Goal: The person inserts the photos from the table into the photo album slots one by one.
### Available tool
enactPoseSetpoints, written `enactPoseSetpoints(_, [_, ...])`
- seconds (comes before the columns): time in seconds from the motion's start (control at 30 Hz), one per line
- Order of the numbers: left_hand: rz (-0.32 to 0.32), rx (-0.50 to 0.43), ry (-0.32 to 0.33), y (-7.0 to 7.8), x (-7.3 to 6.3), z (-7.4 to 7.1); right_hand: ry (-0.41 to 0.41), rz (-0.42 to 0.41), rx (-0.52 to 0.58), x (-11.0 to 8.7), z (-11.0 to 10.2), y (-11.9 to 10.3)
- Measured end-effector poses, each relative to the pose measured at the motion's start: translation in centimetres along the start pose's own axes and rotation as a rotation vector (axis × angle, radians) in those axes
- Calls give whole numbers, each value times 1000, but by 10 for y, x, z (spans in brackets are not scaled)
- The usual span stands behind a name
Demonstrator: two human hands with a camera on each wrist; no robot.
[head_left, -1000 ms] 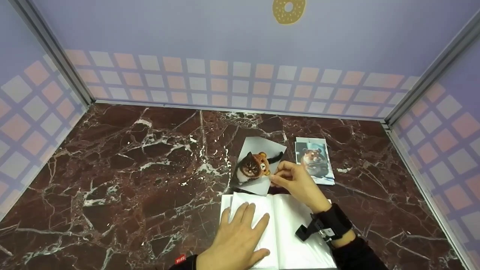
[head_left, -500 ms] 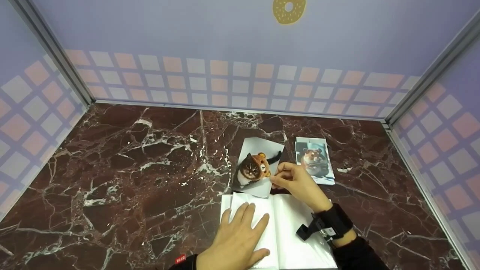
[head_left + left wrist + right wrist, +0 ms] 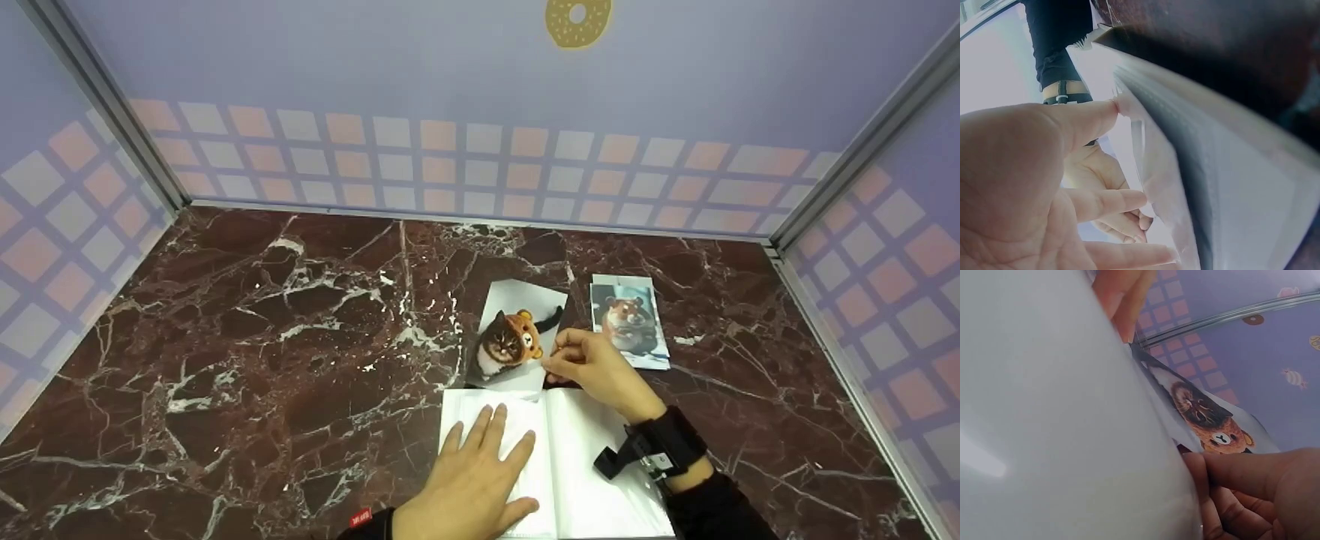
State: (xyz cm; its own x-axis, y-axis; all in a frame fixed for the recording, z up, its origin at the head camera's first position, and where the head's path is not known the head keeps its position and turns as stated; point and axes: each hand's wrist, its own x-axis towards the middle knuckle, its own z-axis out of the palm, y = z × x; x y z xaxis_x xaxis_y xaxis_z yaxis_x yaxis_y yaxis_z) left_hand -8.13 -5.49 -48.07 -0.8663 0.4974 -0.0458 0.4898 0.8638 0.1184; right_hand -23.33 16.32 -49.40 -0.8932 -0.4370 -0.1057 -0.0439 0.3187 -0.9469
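A photo album (image 3: 592, 495) lies open at the front, with glossy clear-sleeved white pages. My left hand (image 3: 476, 472) rests on its left page, fingers straight and spread. Just beyond the album, a photo (image 3: 502, 341) of a cat with a bear-shaped bag is bent along its length. Thumb and fingers of my right hand (image 3: 600, 371) pinch its right edge. The photo's near end overlaps the top edge of the left page; whether it is inside the sleeve I cannot tell. In the left wrist view, the left fingers touch a lifted clear sleeve (image 3: 1157, 169).
A small stack of photos (image 3: 630, 326), a hamster on top, lies behind my right hand. The dark red marble tabletop (image 3: 300, 360) stretches left and right. Purple panels with a checked band (image 3: 480, 157) wall it in at the back and sides.
The cat photo has moved nearer, its lower end now over the album's top edge. My right hand moved slightly with it. The left hand's fingertips shifted very little on the page.
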Motion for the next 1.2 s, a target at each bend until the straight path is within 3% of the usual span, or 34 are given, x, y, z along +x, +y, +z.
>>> enactPoseSetpoints(0.2, [3,-72,-55,-3,0,0,-11,-10,-36,-1,1,-2])
enactPoseSetpoints(0.37, [8,-83,-37,-2,-2,1,-21,-14,-40,-1,0,-3])
enactPoseSetpoints(0.53, [-3,-127,-65,-2,0,1,-24,-5,1,-1,-1,-2])
enactPoseSetpoints(0.93, [-7,-103,-74,-1,1,0,-52,-34,-137,-3,0,-3])
enactPoseSetpoints(1.2, [-1,-74,-64,1,0,0,5,-56,-179,-4,0,-6])
